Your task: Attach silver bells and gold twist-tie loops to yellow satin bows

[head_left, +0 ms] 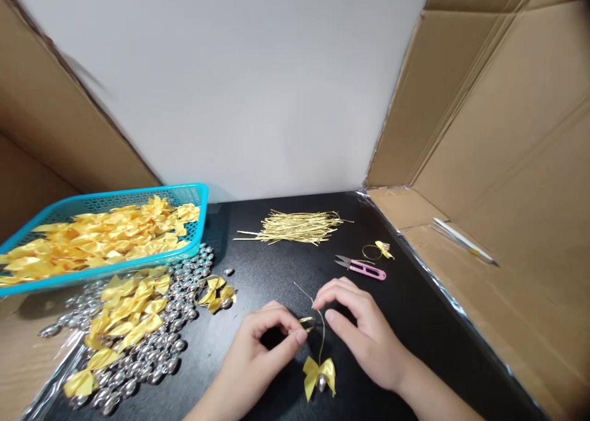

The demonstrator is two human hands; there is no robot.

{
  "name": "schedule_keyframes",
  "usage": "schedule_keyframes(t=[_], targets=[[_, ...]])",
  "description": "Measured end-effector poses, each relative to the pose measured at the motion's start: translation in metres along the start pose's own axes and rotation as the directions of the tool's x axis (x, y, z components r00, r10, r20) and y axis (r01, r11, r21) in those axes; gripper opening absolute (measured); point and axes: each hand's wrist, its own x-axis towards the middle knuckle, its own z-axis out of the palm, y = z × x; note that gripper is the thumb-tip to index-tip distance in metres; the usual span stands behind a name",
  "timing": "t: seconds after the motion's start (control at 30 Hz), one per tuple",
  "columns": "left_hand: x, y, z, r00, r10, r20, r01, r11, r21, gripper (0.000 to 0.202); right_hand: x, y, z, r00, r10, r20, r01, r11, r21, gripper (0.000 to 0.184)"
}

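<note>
My left hand pinches a looped gold cord between thumb and forefinger. From there the cord curves down to a yellow ribbon bow with a silver bead at its middle, lying on the black table. My right hand hovers just to the right, thumb and forefinger apart, the forefinger tip close to or touching the cord. A thin silvery strand sticks up and left past that fingertip; whether it belongs to the cord I cannot tell.
Pink thread snips and a finished-looking bow with cord lie to the right, a pen beyond. Gold cords are piled behind. At left are a turquoise basket of bows, silver beads, loose bows.
</note>
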Motion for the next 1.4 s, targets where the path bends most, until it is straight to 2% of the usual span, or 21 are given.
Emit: schedule_keyframes(t=[0.07, 0.37, 0.67, 0.87, 1.17, 1.3, 1.4], targets=[[0.0, -0.002, -0.001, 1.0, -0.009, -0.01, 0.009, 1.0, -0.025, 0.021, 0.0, 0.0, -0.001, 1.0, 0.005, -0.027, -0.004, 1.0, 0.026, 0.012], [0.002, -0.001, -0.001, 0.999, 0.025, 0.02, -0.025, 1.0, 0.013, 0.021, 0.0, -0.001, 0.01, 0.998, 0.019, 0.065, -0.019, 1.0, 0.006, 0.007], [0.003, 0.0, -0.001, 0.998, 0.041, 0.037, -0.043, 0.997, 0.062, 0.022, 0.001, 0.001, 0.009, 0.981, 0.153, 0.118, -0.16, 0.986, 0.055, 0.012], [0.003, 0.0, -0.002, 0.995, 0.075, 0.068, -0.083, 0.989, 0.125, 0.021, -0.001, 0.003, 0.009, 0.98, 0.153, 0.125, -0.156, 0.988, 0.011, 0.013], [0.003, -0.003, -0.002, 0.996, 0.05, 0.073, -0.06, 0.986, 0.153, 0.019, 0.0, -0.002, 0.01, 0.984, 0.116, 0.139, -0.112, 0.993, -0.035, 0.014], [0.005, -0.004, -0.002, 0.994, 0.092, 0.067, -0.1, 0.987, 0.125, 0.015, 0.001, -0.003, 0.01, 0.981, 0.121, 0.148, -0.116, 0.992, -0.046, 0.015], [0.005, -0.006, -0.004, 0.979, 0.188, 0.074, -0.197, 0.97, 0.144, 0.011, -0.001, -0.003, 0.01, 0.98, 0.122, 0.159, -0.116, 0.992, -0.048, 0.014]])
